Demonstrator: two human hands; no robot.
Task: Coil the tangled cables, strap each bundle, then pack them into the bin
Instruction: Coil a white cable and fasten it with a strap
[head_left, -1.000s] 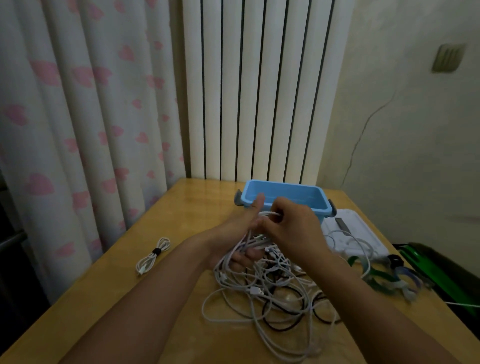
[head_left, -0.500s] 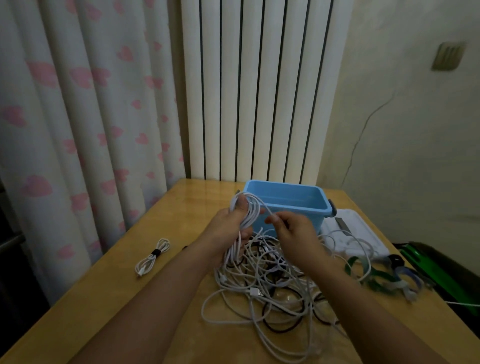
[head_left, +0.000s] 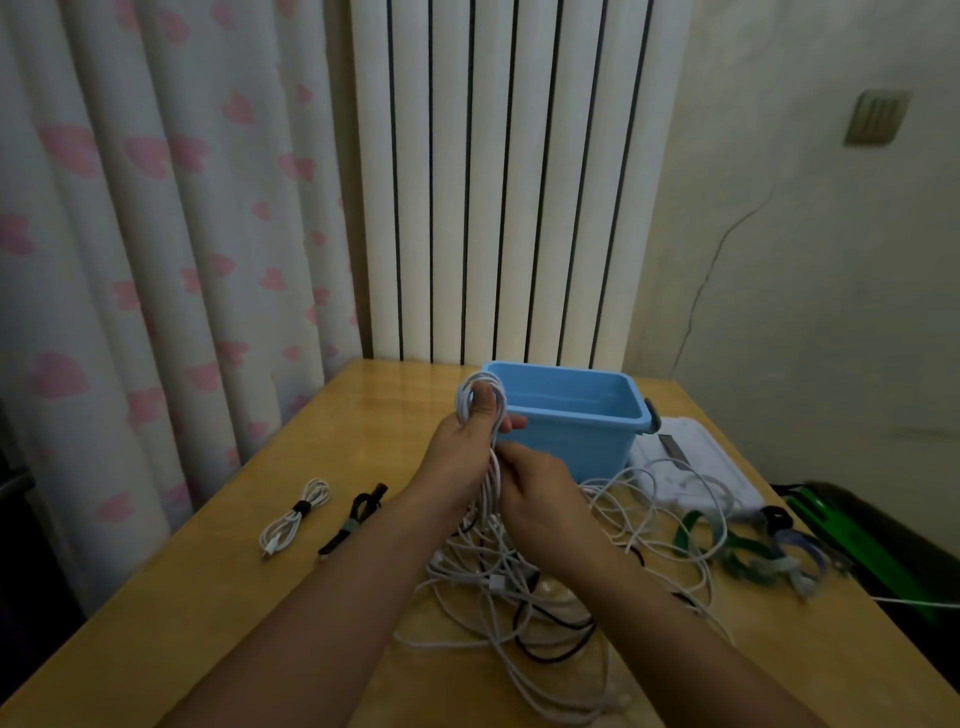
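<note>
Bin (head_left: 571, 431) behind cable tangle (head_left: 519, 597); bundles (head_left: 293, 519) left.

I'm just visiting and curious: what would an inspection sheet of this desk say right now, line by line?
Surface: wooden table, bare at near left.
Job's things: blue bin at the far edge, looks empty; strapped white bundle and strapped black bundle at left.
Clutter: green straps and a white flat object at right.
Grippers: left hand holds white loops; right hand pinches the strand below.
Cables: tangled pile, white and black, under the hands.
Surroundings: curtain, radiator, cracked wall.
</note>
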